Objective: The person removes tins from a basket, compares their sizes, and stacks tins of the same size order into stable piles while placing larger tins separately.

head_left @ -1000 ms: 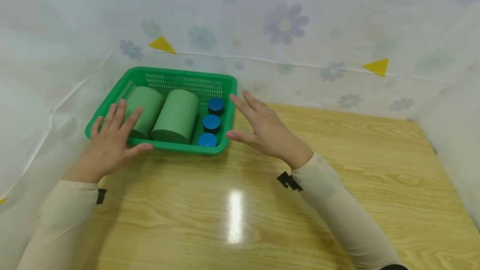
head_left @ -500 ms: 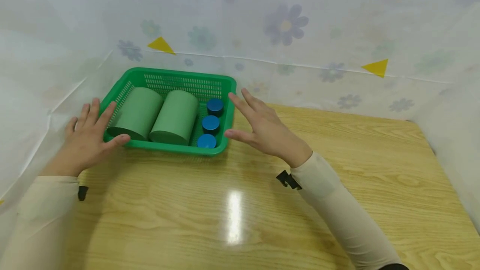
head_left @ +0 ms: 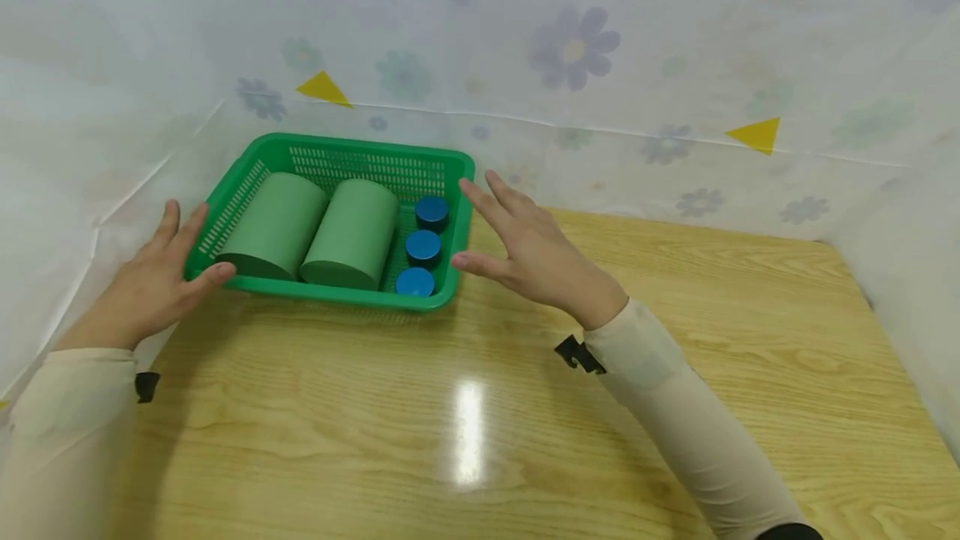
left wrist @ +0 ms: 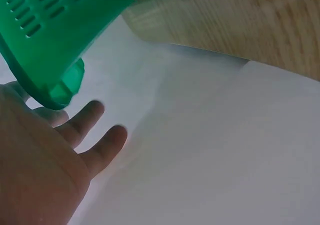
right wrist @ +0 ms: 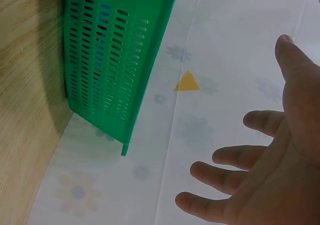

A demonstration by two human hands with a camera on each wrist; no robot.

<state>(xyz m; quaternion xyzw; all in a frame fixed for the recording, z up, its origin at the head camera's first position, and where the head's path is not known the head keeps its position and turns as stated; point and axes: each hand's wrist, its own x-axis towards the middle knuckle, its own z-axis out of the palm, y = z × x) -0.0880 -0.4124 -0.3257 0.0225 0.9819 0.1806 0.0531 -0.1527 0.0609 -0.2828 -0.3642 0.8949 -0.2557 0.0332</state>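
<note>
Sleeves, two, pale cream: left sleeve [head_left: 71,432] rising from the lower left corner, right sleeve [head_left: 690,415] slanting up and leftward from the lower right. Black clip at each cuff, left clip [head_left: 147,387] and right clip [head_left: 579,354], both on the inner side.

Table [head_left: 337,432], light wood grain, glossy, with one bright reflection at centre front.

Left hand [head_left: 150,282]: back upward in the head view, fingers released and extended toward the wall, thumb parted from them and directed at the basket's near left corner. Left wrist view gives the palm and fingers close by a basket corner; contact cannot be told.

Right hand [head_left: 536,257]: angled up and leftward, fingers released, extended and grasping nothing, thumb spread wide toward the basket's right side. Right wrist view sets it apart from the basket wall.

Basket [head_left: 345,296], green plastic, slotted walls, on the table between the hands, toward the back left. Contents: two green cylinders, left cylinder [head_left: 276,223] and right cylinder [head_left: 352,232], lying on their sides, side by side; three blue-topped round pieces [head_left: 423,246] in a row along the right wall.

Backdrop [head_left: 517,32], white, flower-printed, bearing two yellow triangles [head_left: 756,136].
</note>
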